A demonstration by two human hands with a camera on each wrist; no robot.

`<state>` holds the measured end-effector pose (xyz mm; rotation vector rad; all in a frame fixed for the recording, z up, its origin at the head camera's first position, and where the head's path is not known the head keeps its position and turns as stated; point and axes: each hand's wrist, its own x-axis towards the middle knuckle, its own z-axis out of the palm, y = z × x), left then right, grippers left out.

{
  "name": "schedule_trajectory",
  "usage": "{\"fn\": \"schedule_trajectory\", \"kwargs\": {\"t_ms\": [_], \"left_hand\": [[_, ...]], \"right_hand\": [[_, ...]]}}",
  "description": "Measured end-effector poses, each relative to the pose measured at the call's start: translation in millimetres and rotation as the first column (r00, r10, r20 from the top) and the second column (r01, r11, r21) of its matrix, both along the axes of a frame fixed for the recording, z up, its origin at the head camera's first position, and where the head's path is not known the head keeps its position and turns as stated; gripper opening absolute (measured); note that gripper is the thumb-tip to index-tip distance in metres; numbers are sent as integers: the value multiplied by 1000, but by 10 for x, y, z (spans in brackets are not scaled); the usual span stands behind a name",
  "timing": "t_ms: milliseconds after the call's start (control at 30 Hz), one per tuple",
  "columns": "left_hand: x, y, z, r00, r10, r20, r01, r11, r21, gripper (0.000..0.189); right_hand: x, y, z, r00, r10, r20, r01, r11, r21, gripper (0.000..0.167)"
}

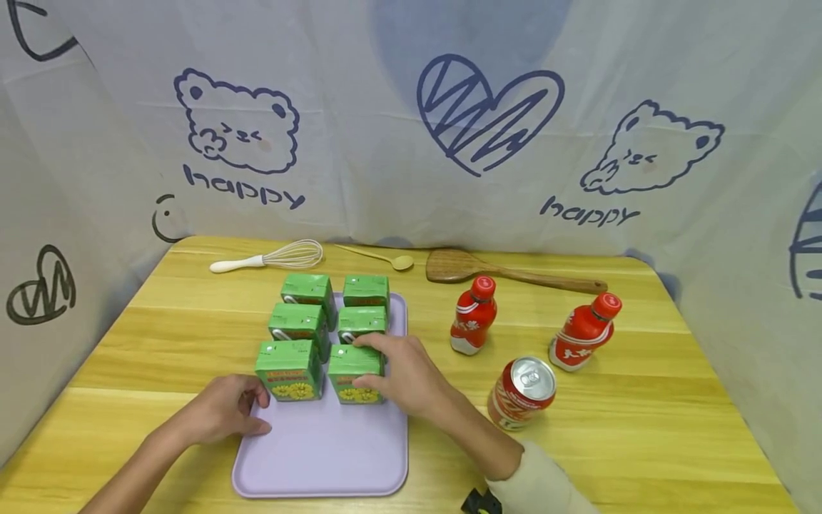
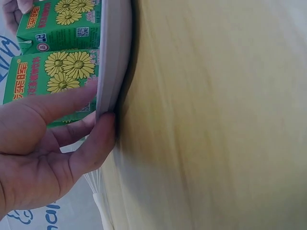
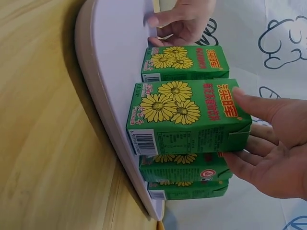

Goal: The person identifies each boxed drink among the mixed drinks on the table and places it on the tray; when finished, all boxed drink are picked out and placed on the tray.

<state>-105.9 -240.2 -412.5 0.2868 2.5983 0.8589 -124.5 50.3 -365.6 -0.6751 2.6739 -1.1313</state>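
Several green drink cartons with yellow flowers stand upright in two columns on a light purple tray [image 1: 321, 457]. My right hand [image 1: 411, 375] grips the upper part of the front right carton [image 1: 347, 364], thumb on its front and fingers behind; the right wrist view shows this carton [image 3: 168, 105] close up. At the tray's left side, my left hand [image 1: 221, 410] pinches the rim beside the front left carton [image 1: 289, 371]. In the left wrist view the tray rim [image 2: 112, 52] sits between the thumb and fingers [image 2: 96, 143].
Behind the tray lie a whisk [image 1: 276, 255], a small yellow spoon [image 1: 402, 263] and a wooden spatula [image 1: 452, 266]. To the right stand two red bottles [image 1: 474, 314] [image 1: 581, 334] and a red can [image 1: 521, 392]. A small black object [image 1: 481, 502] is at the front edge.
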Motion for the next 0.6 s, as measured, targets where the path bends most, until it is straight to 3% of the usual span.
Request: {"fn": "schedule_trajectory", "kwargs": {"t_ms": [167, 367, 500, 600], "left_hand": [[-53, -30, 36, 1000, 9, -7, -10, 1000, -7, 25], [-140, -170, 149, 989, 77, -124, -76, 997, 15, 16], [-190, -248, 205, 962, 119, -247, -120, 993, 12, 21], [-233, -313, 225, 931, 147, -334, -155, 988, 3, 25]], "right_hand": [[70, 110, 79, 998, -33, -54, 38, 995, 89, 56], [259, 559, 221, 965, -85, -247, 110, 990, 88, 54], [372, 1032, 302, 898, -153, -412, 205, 975, 83, 54], [447, 1405, 348, 811, -218, -543, 302, 951, 69, 57]]}}
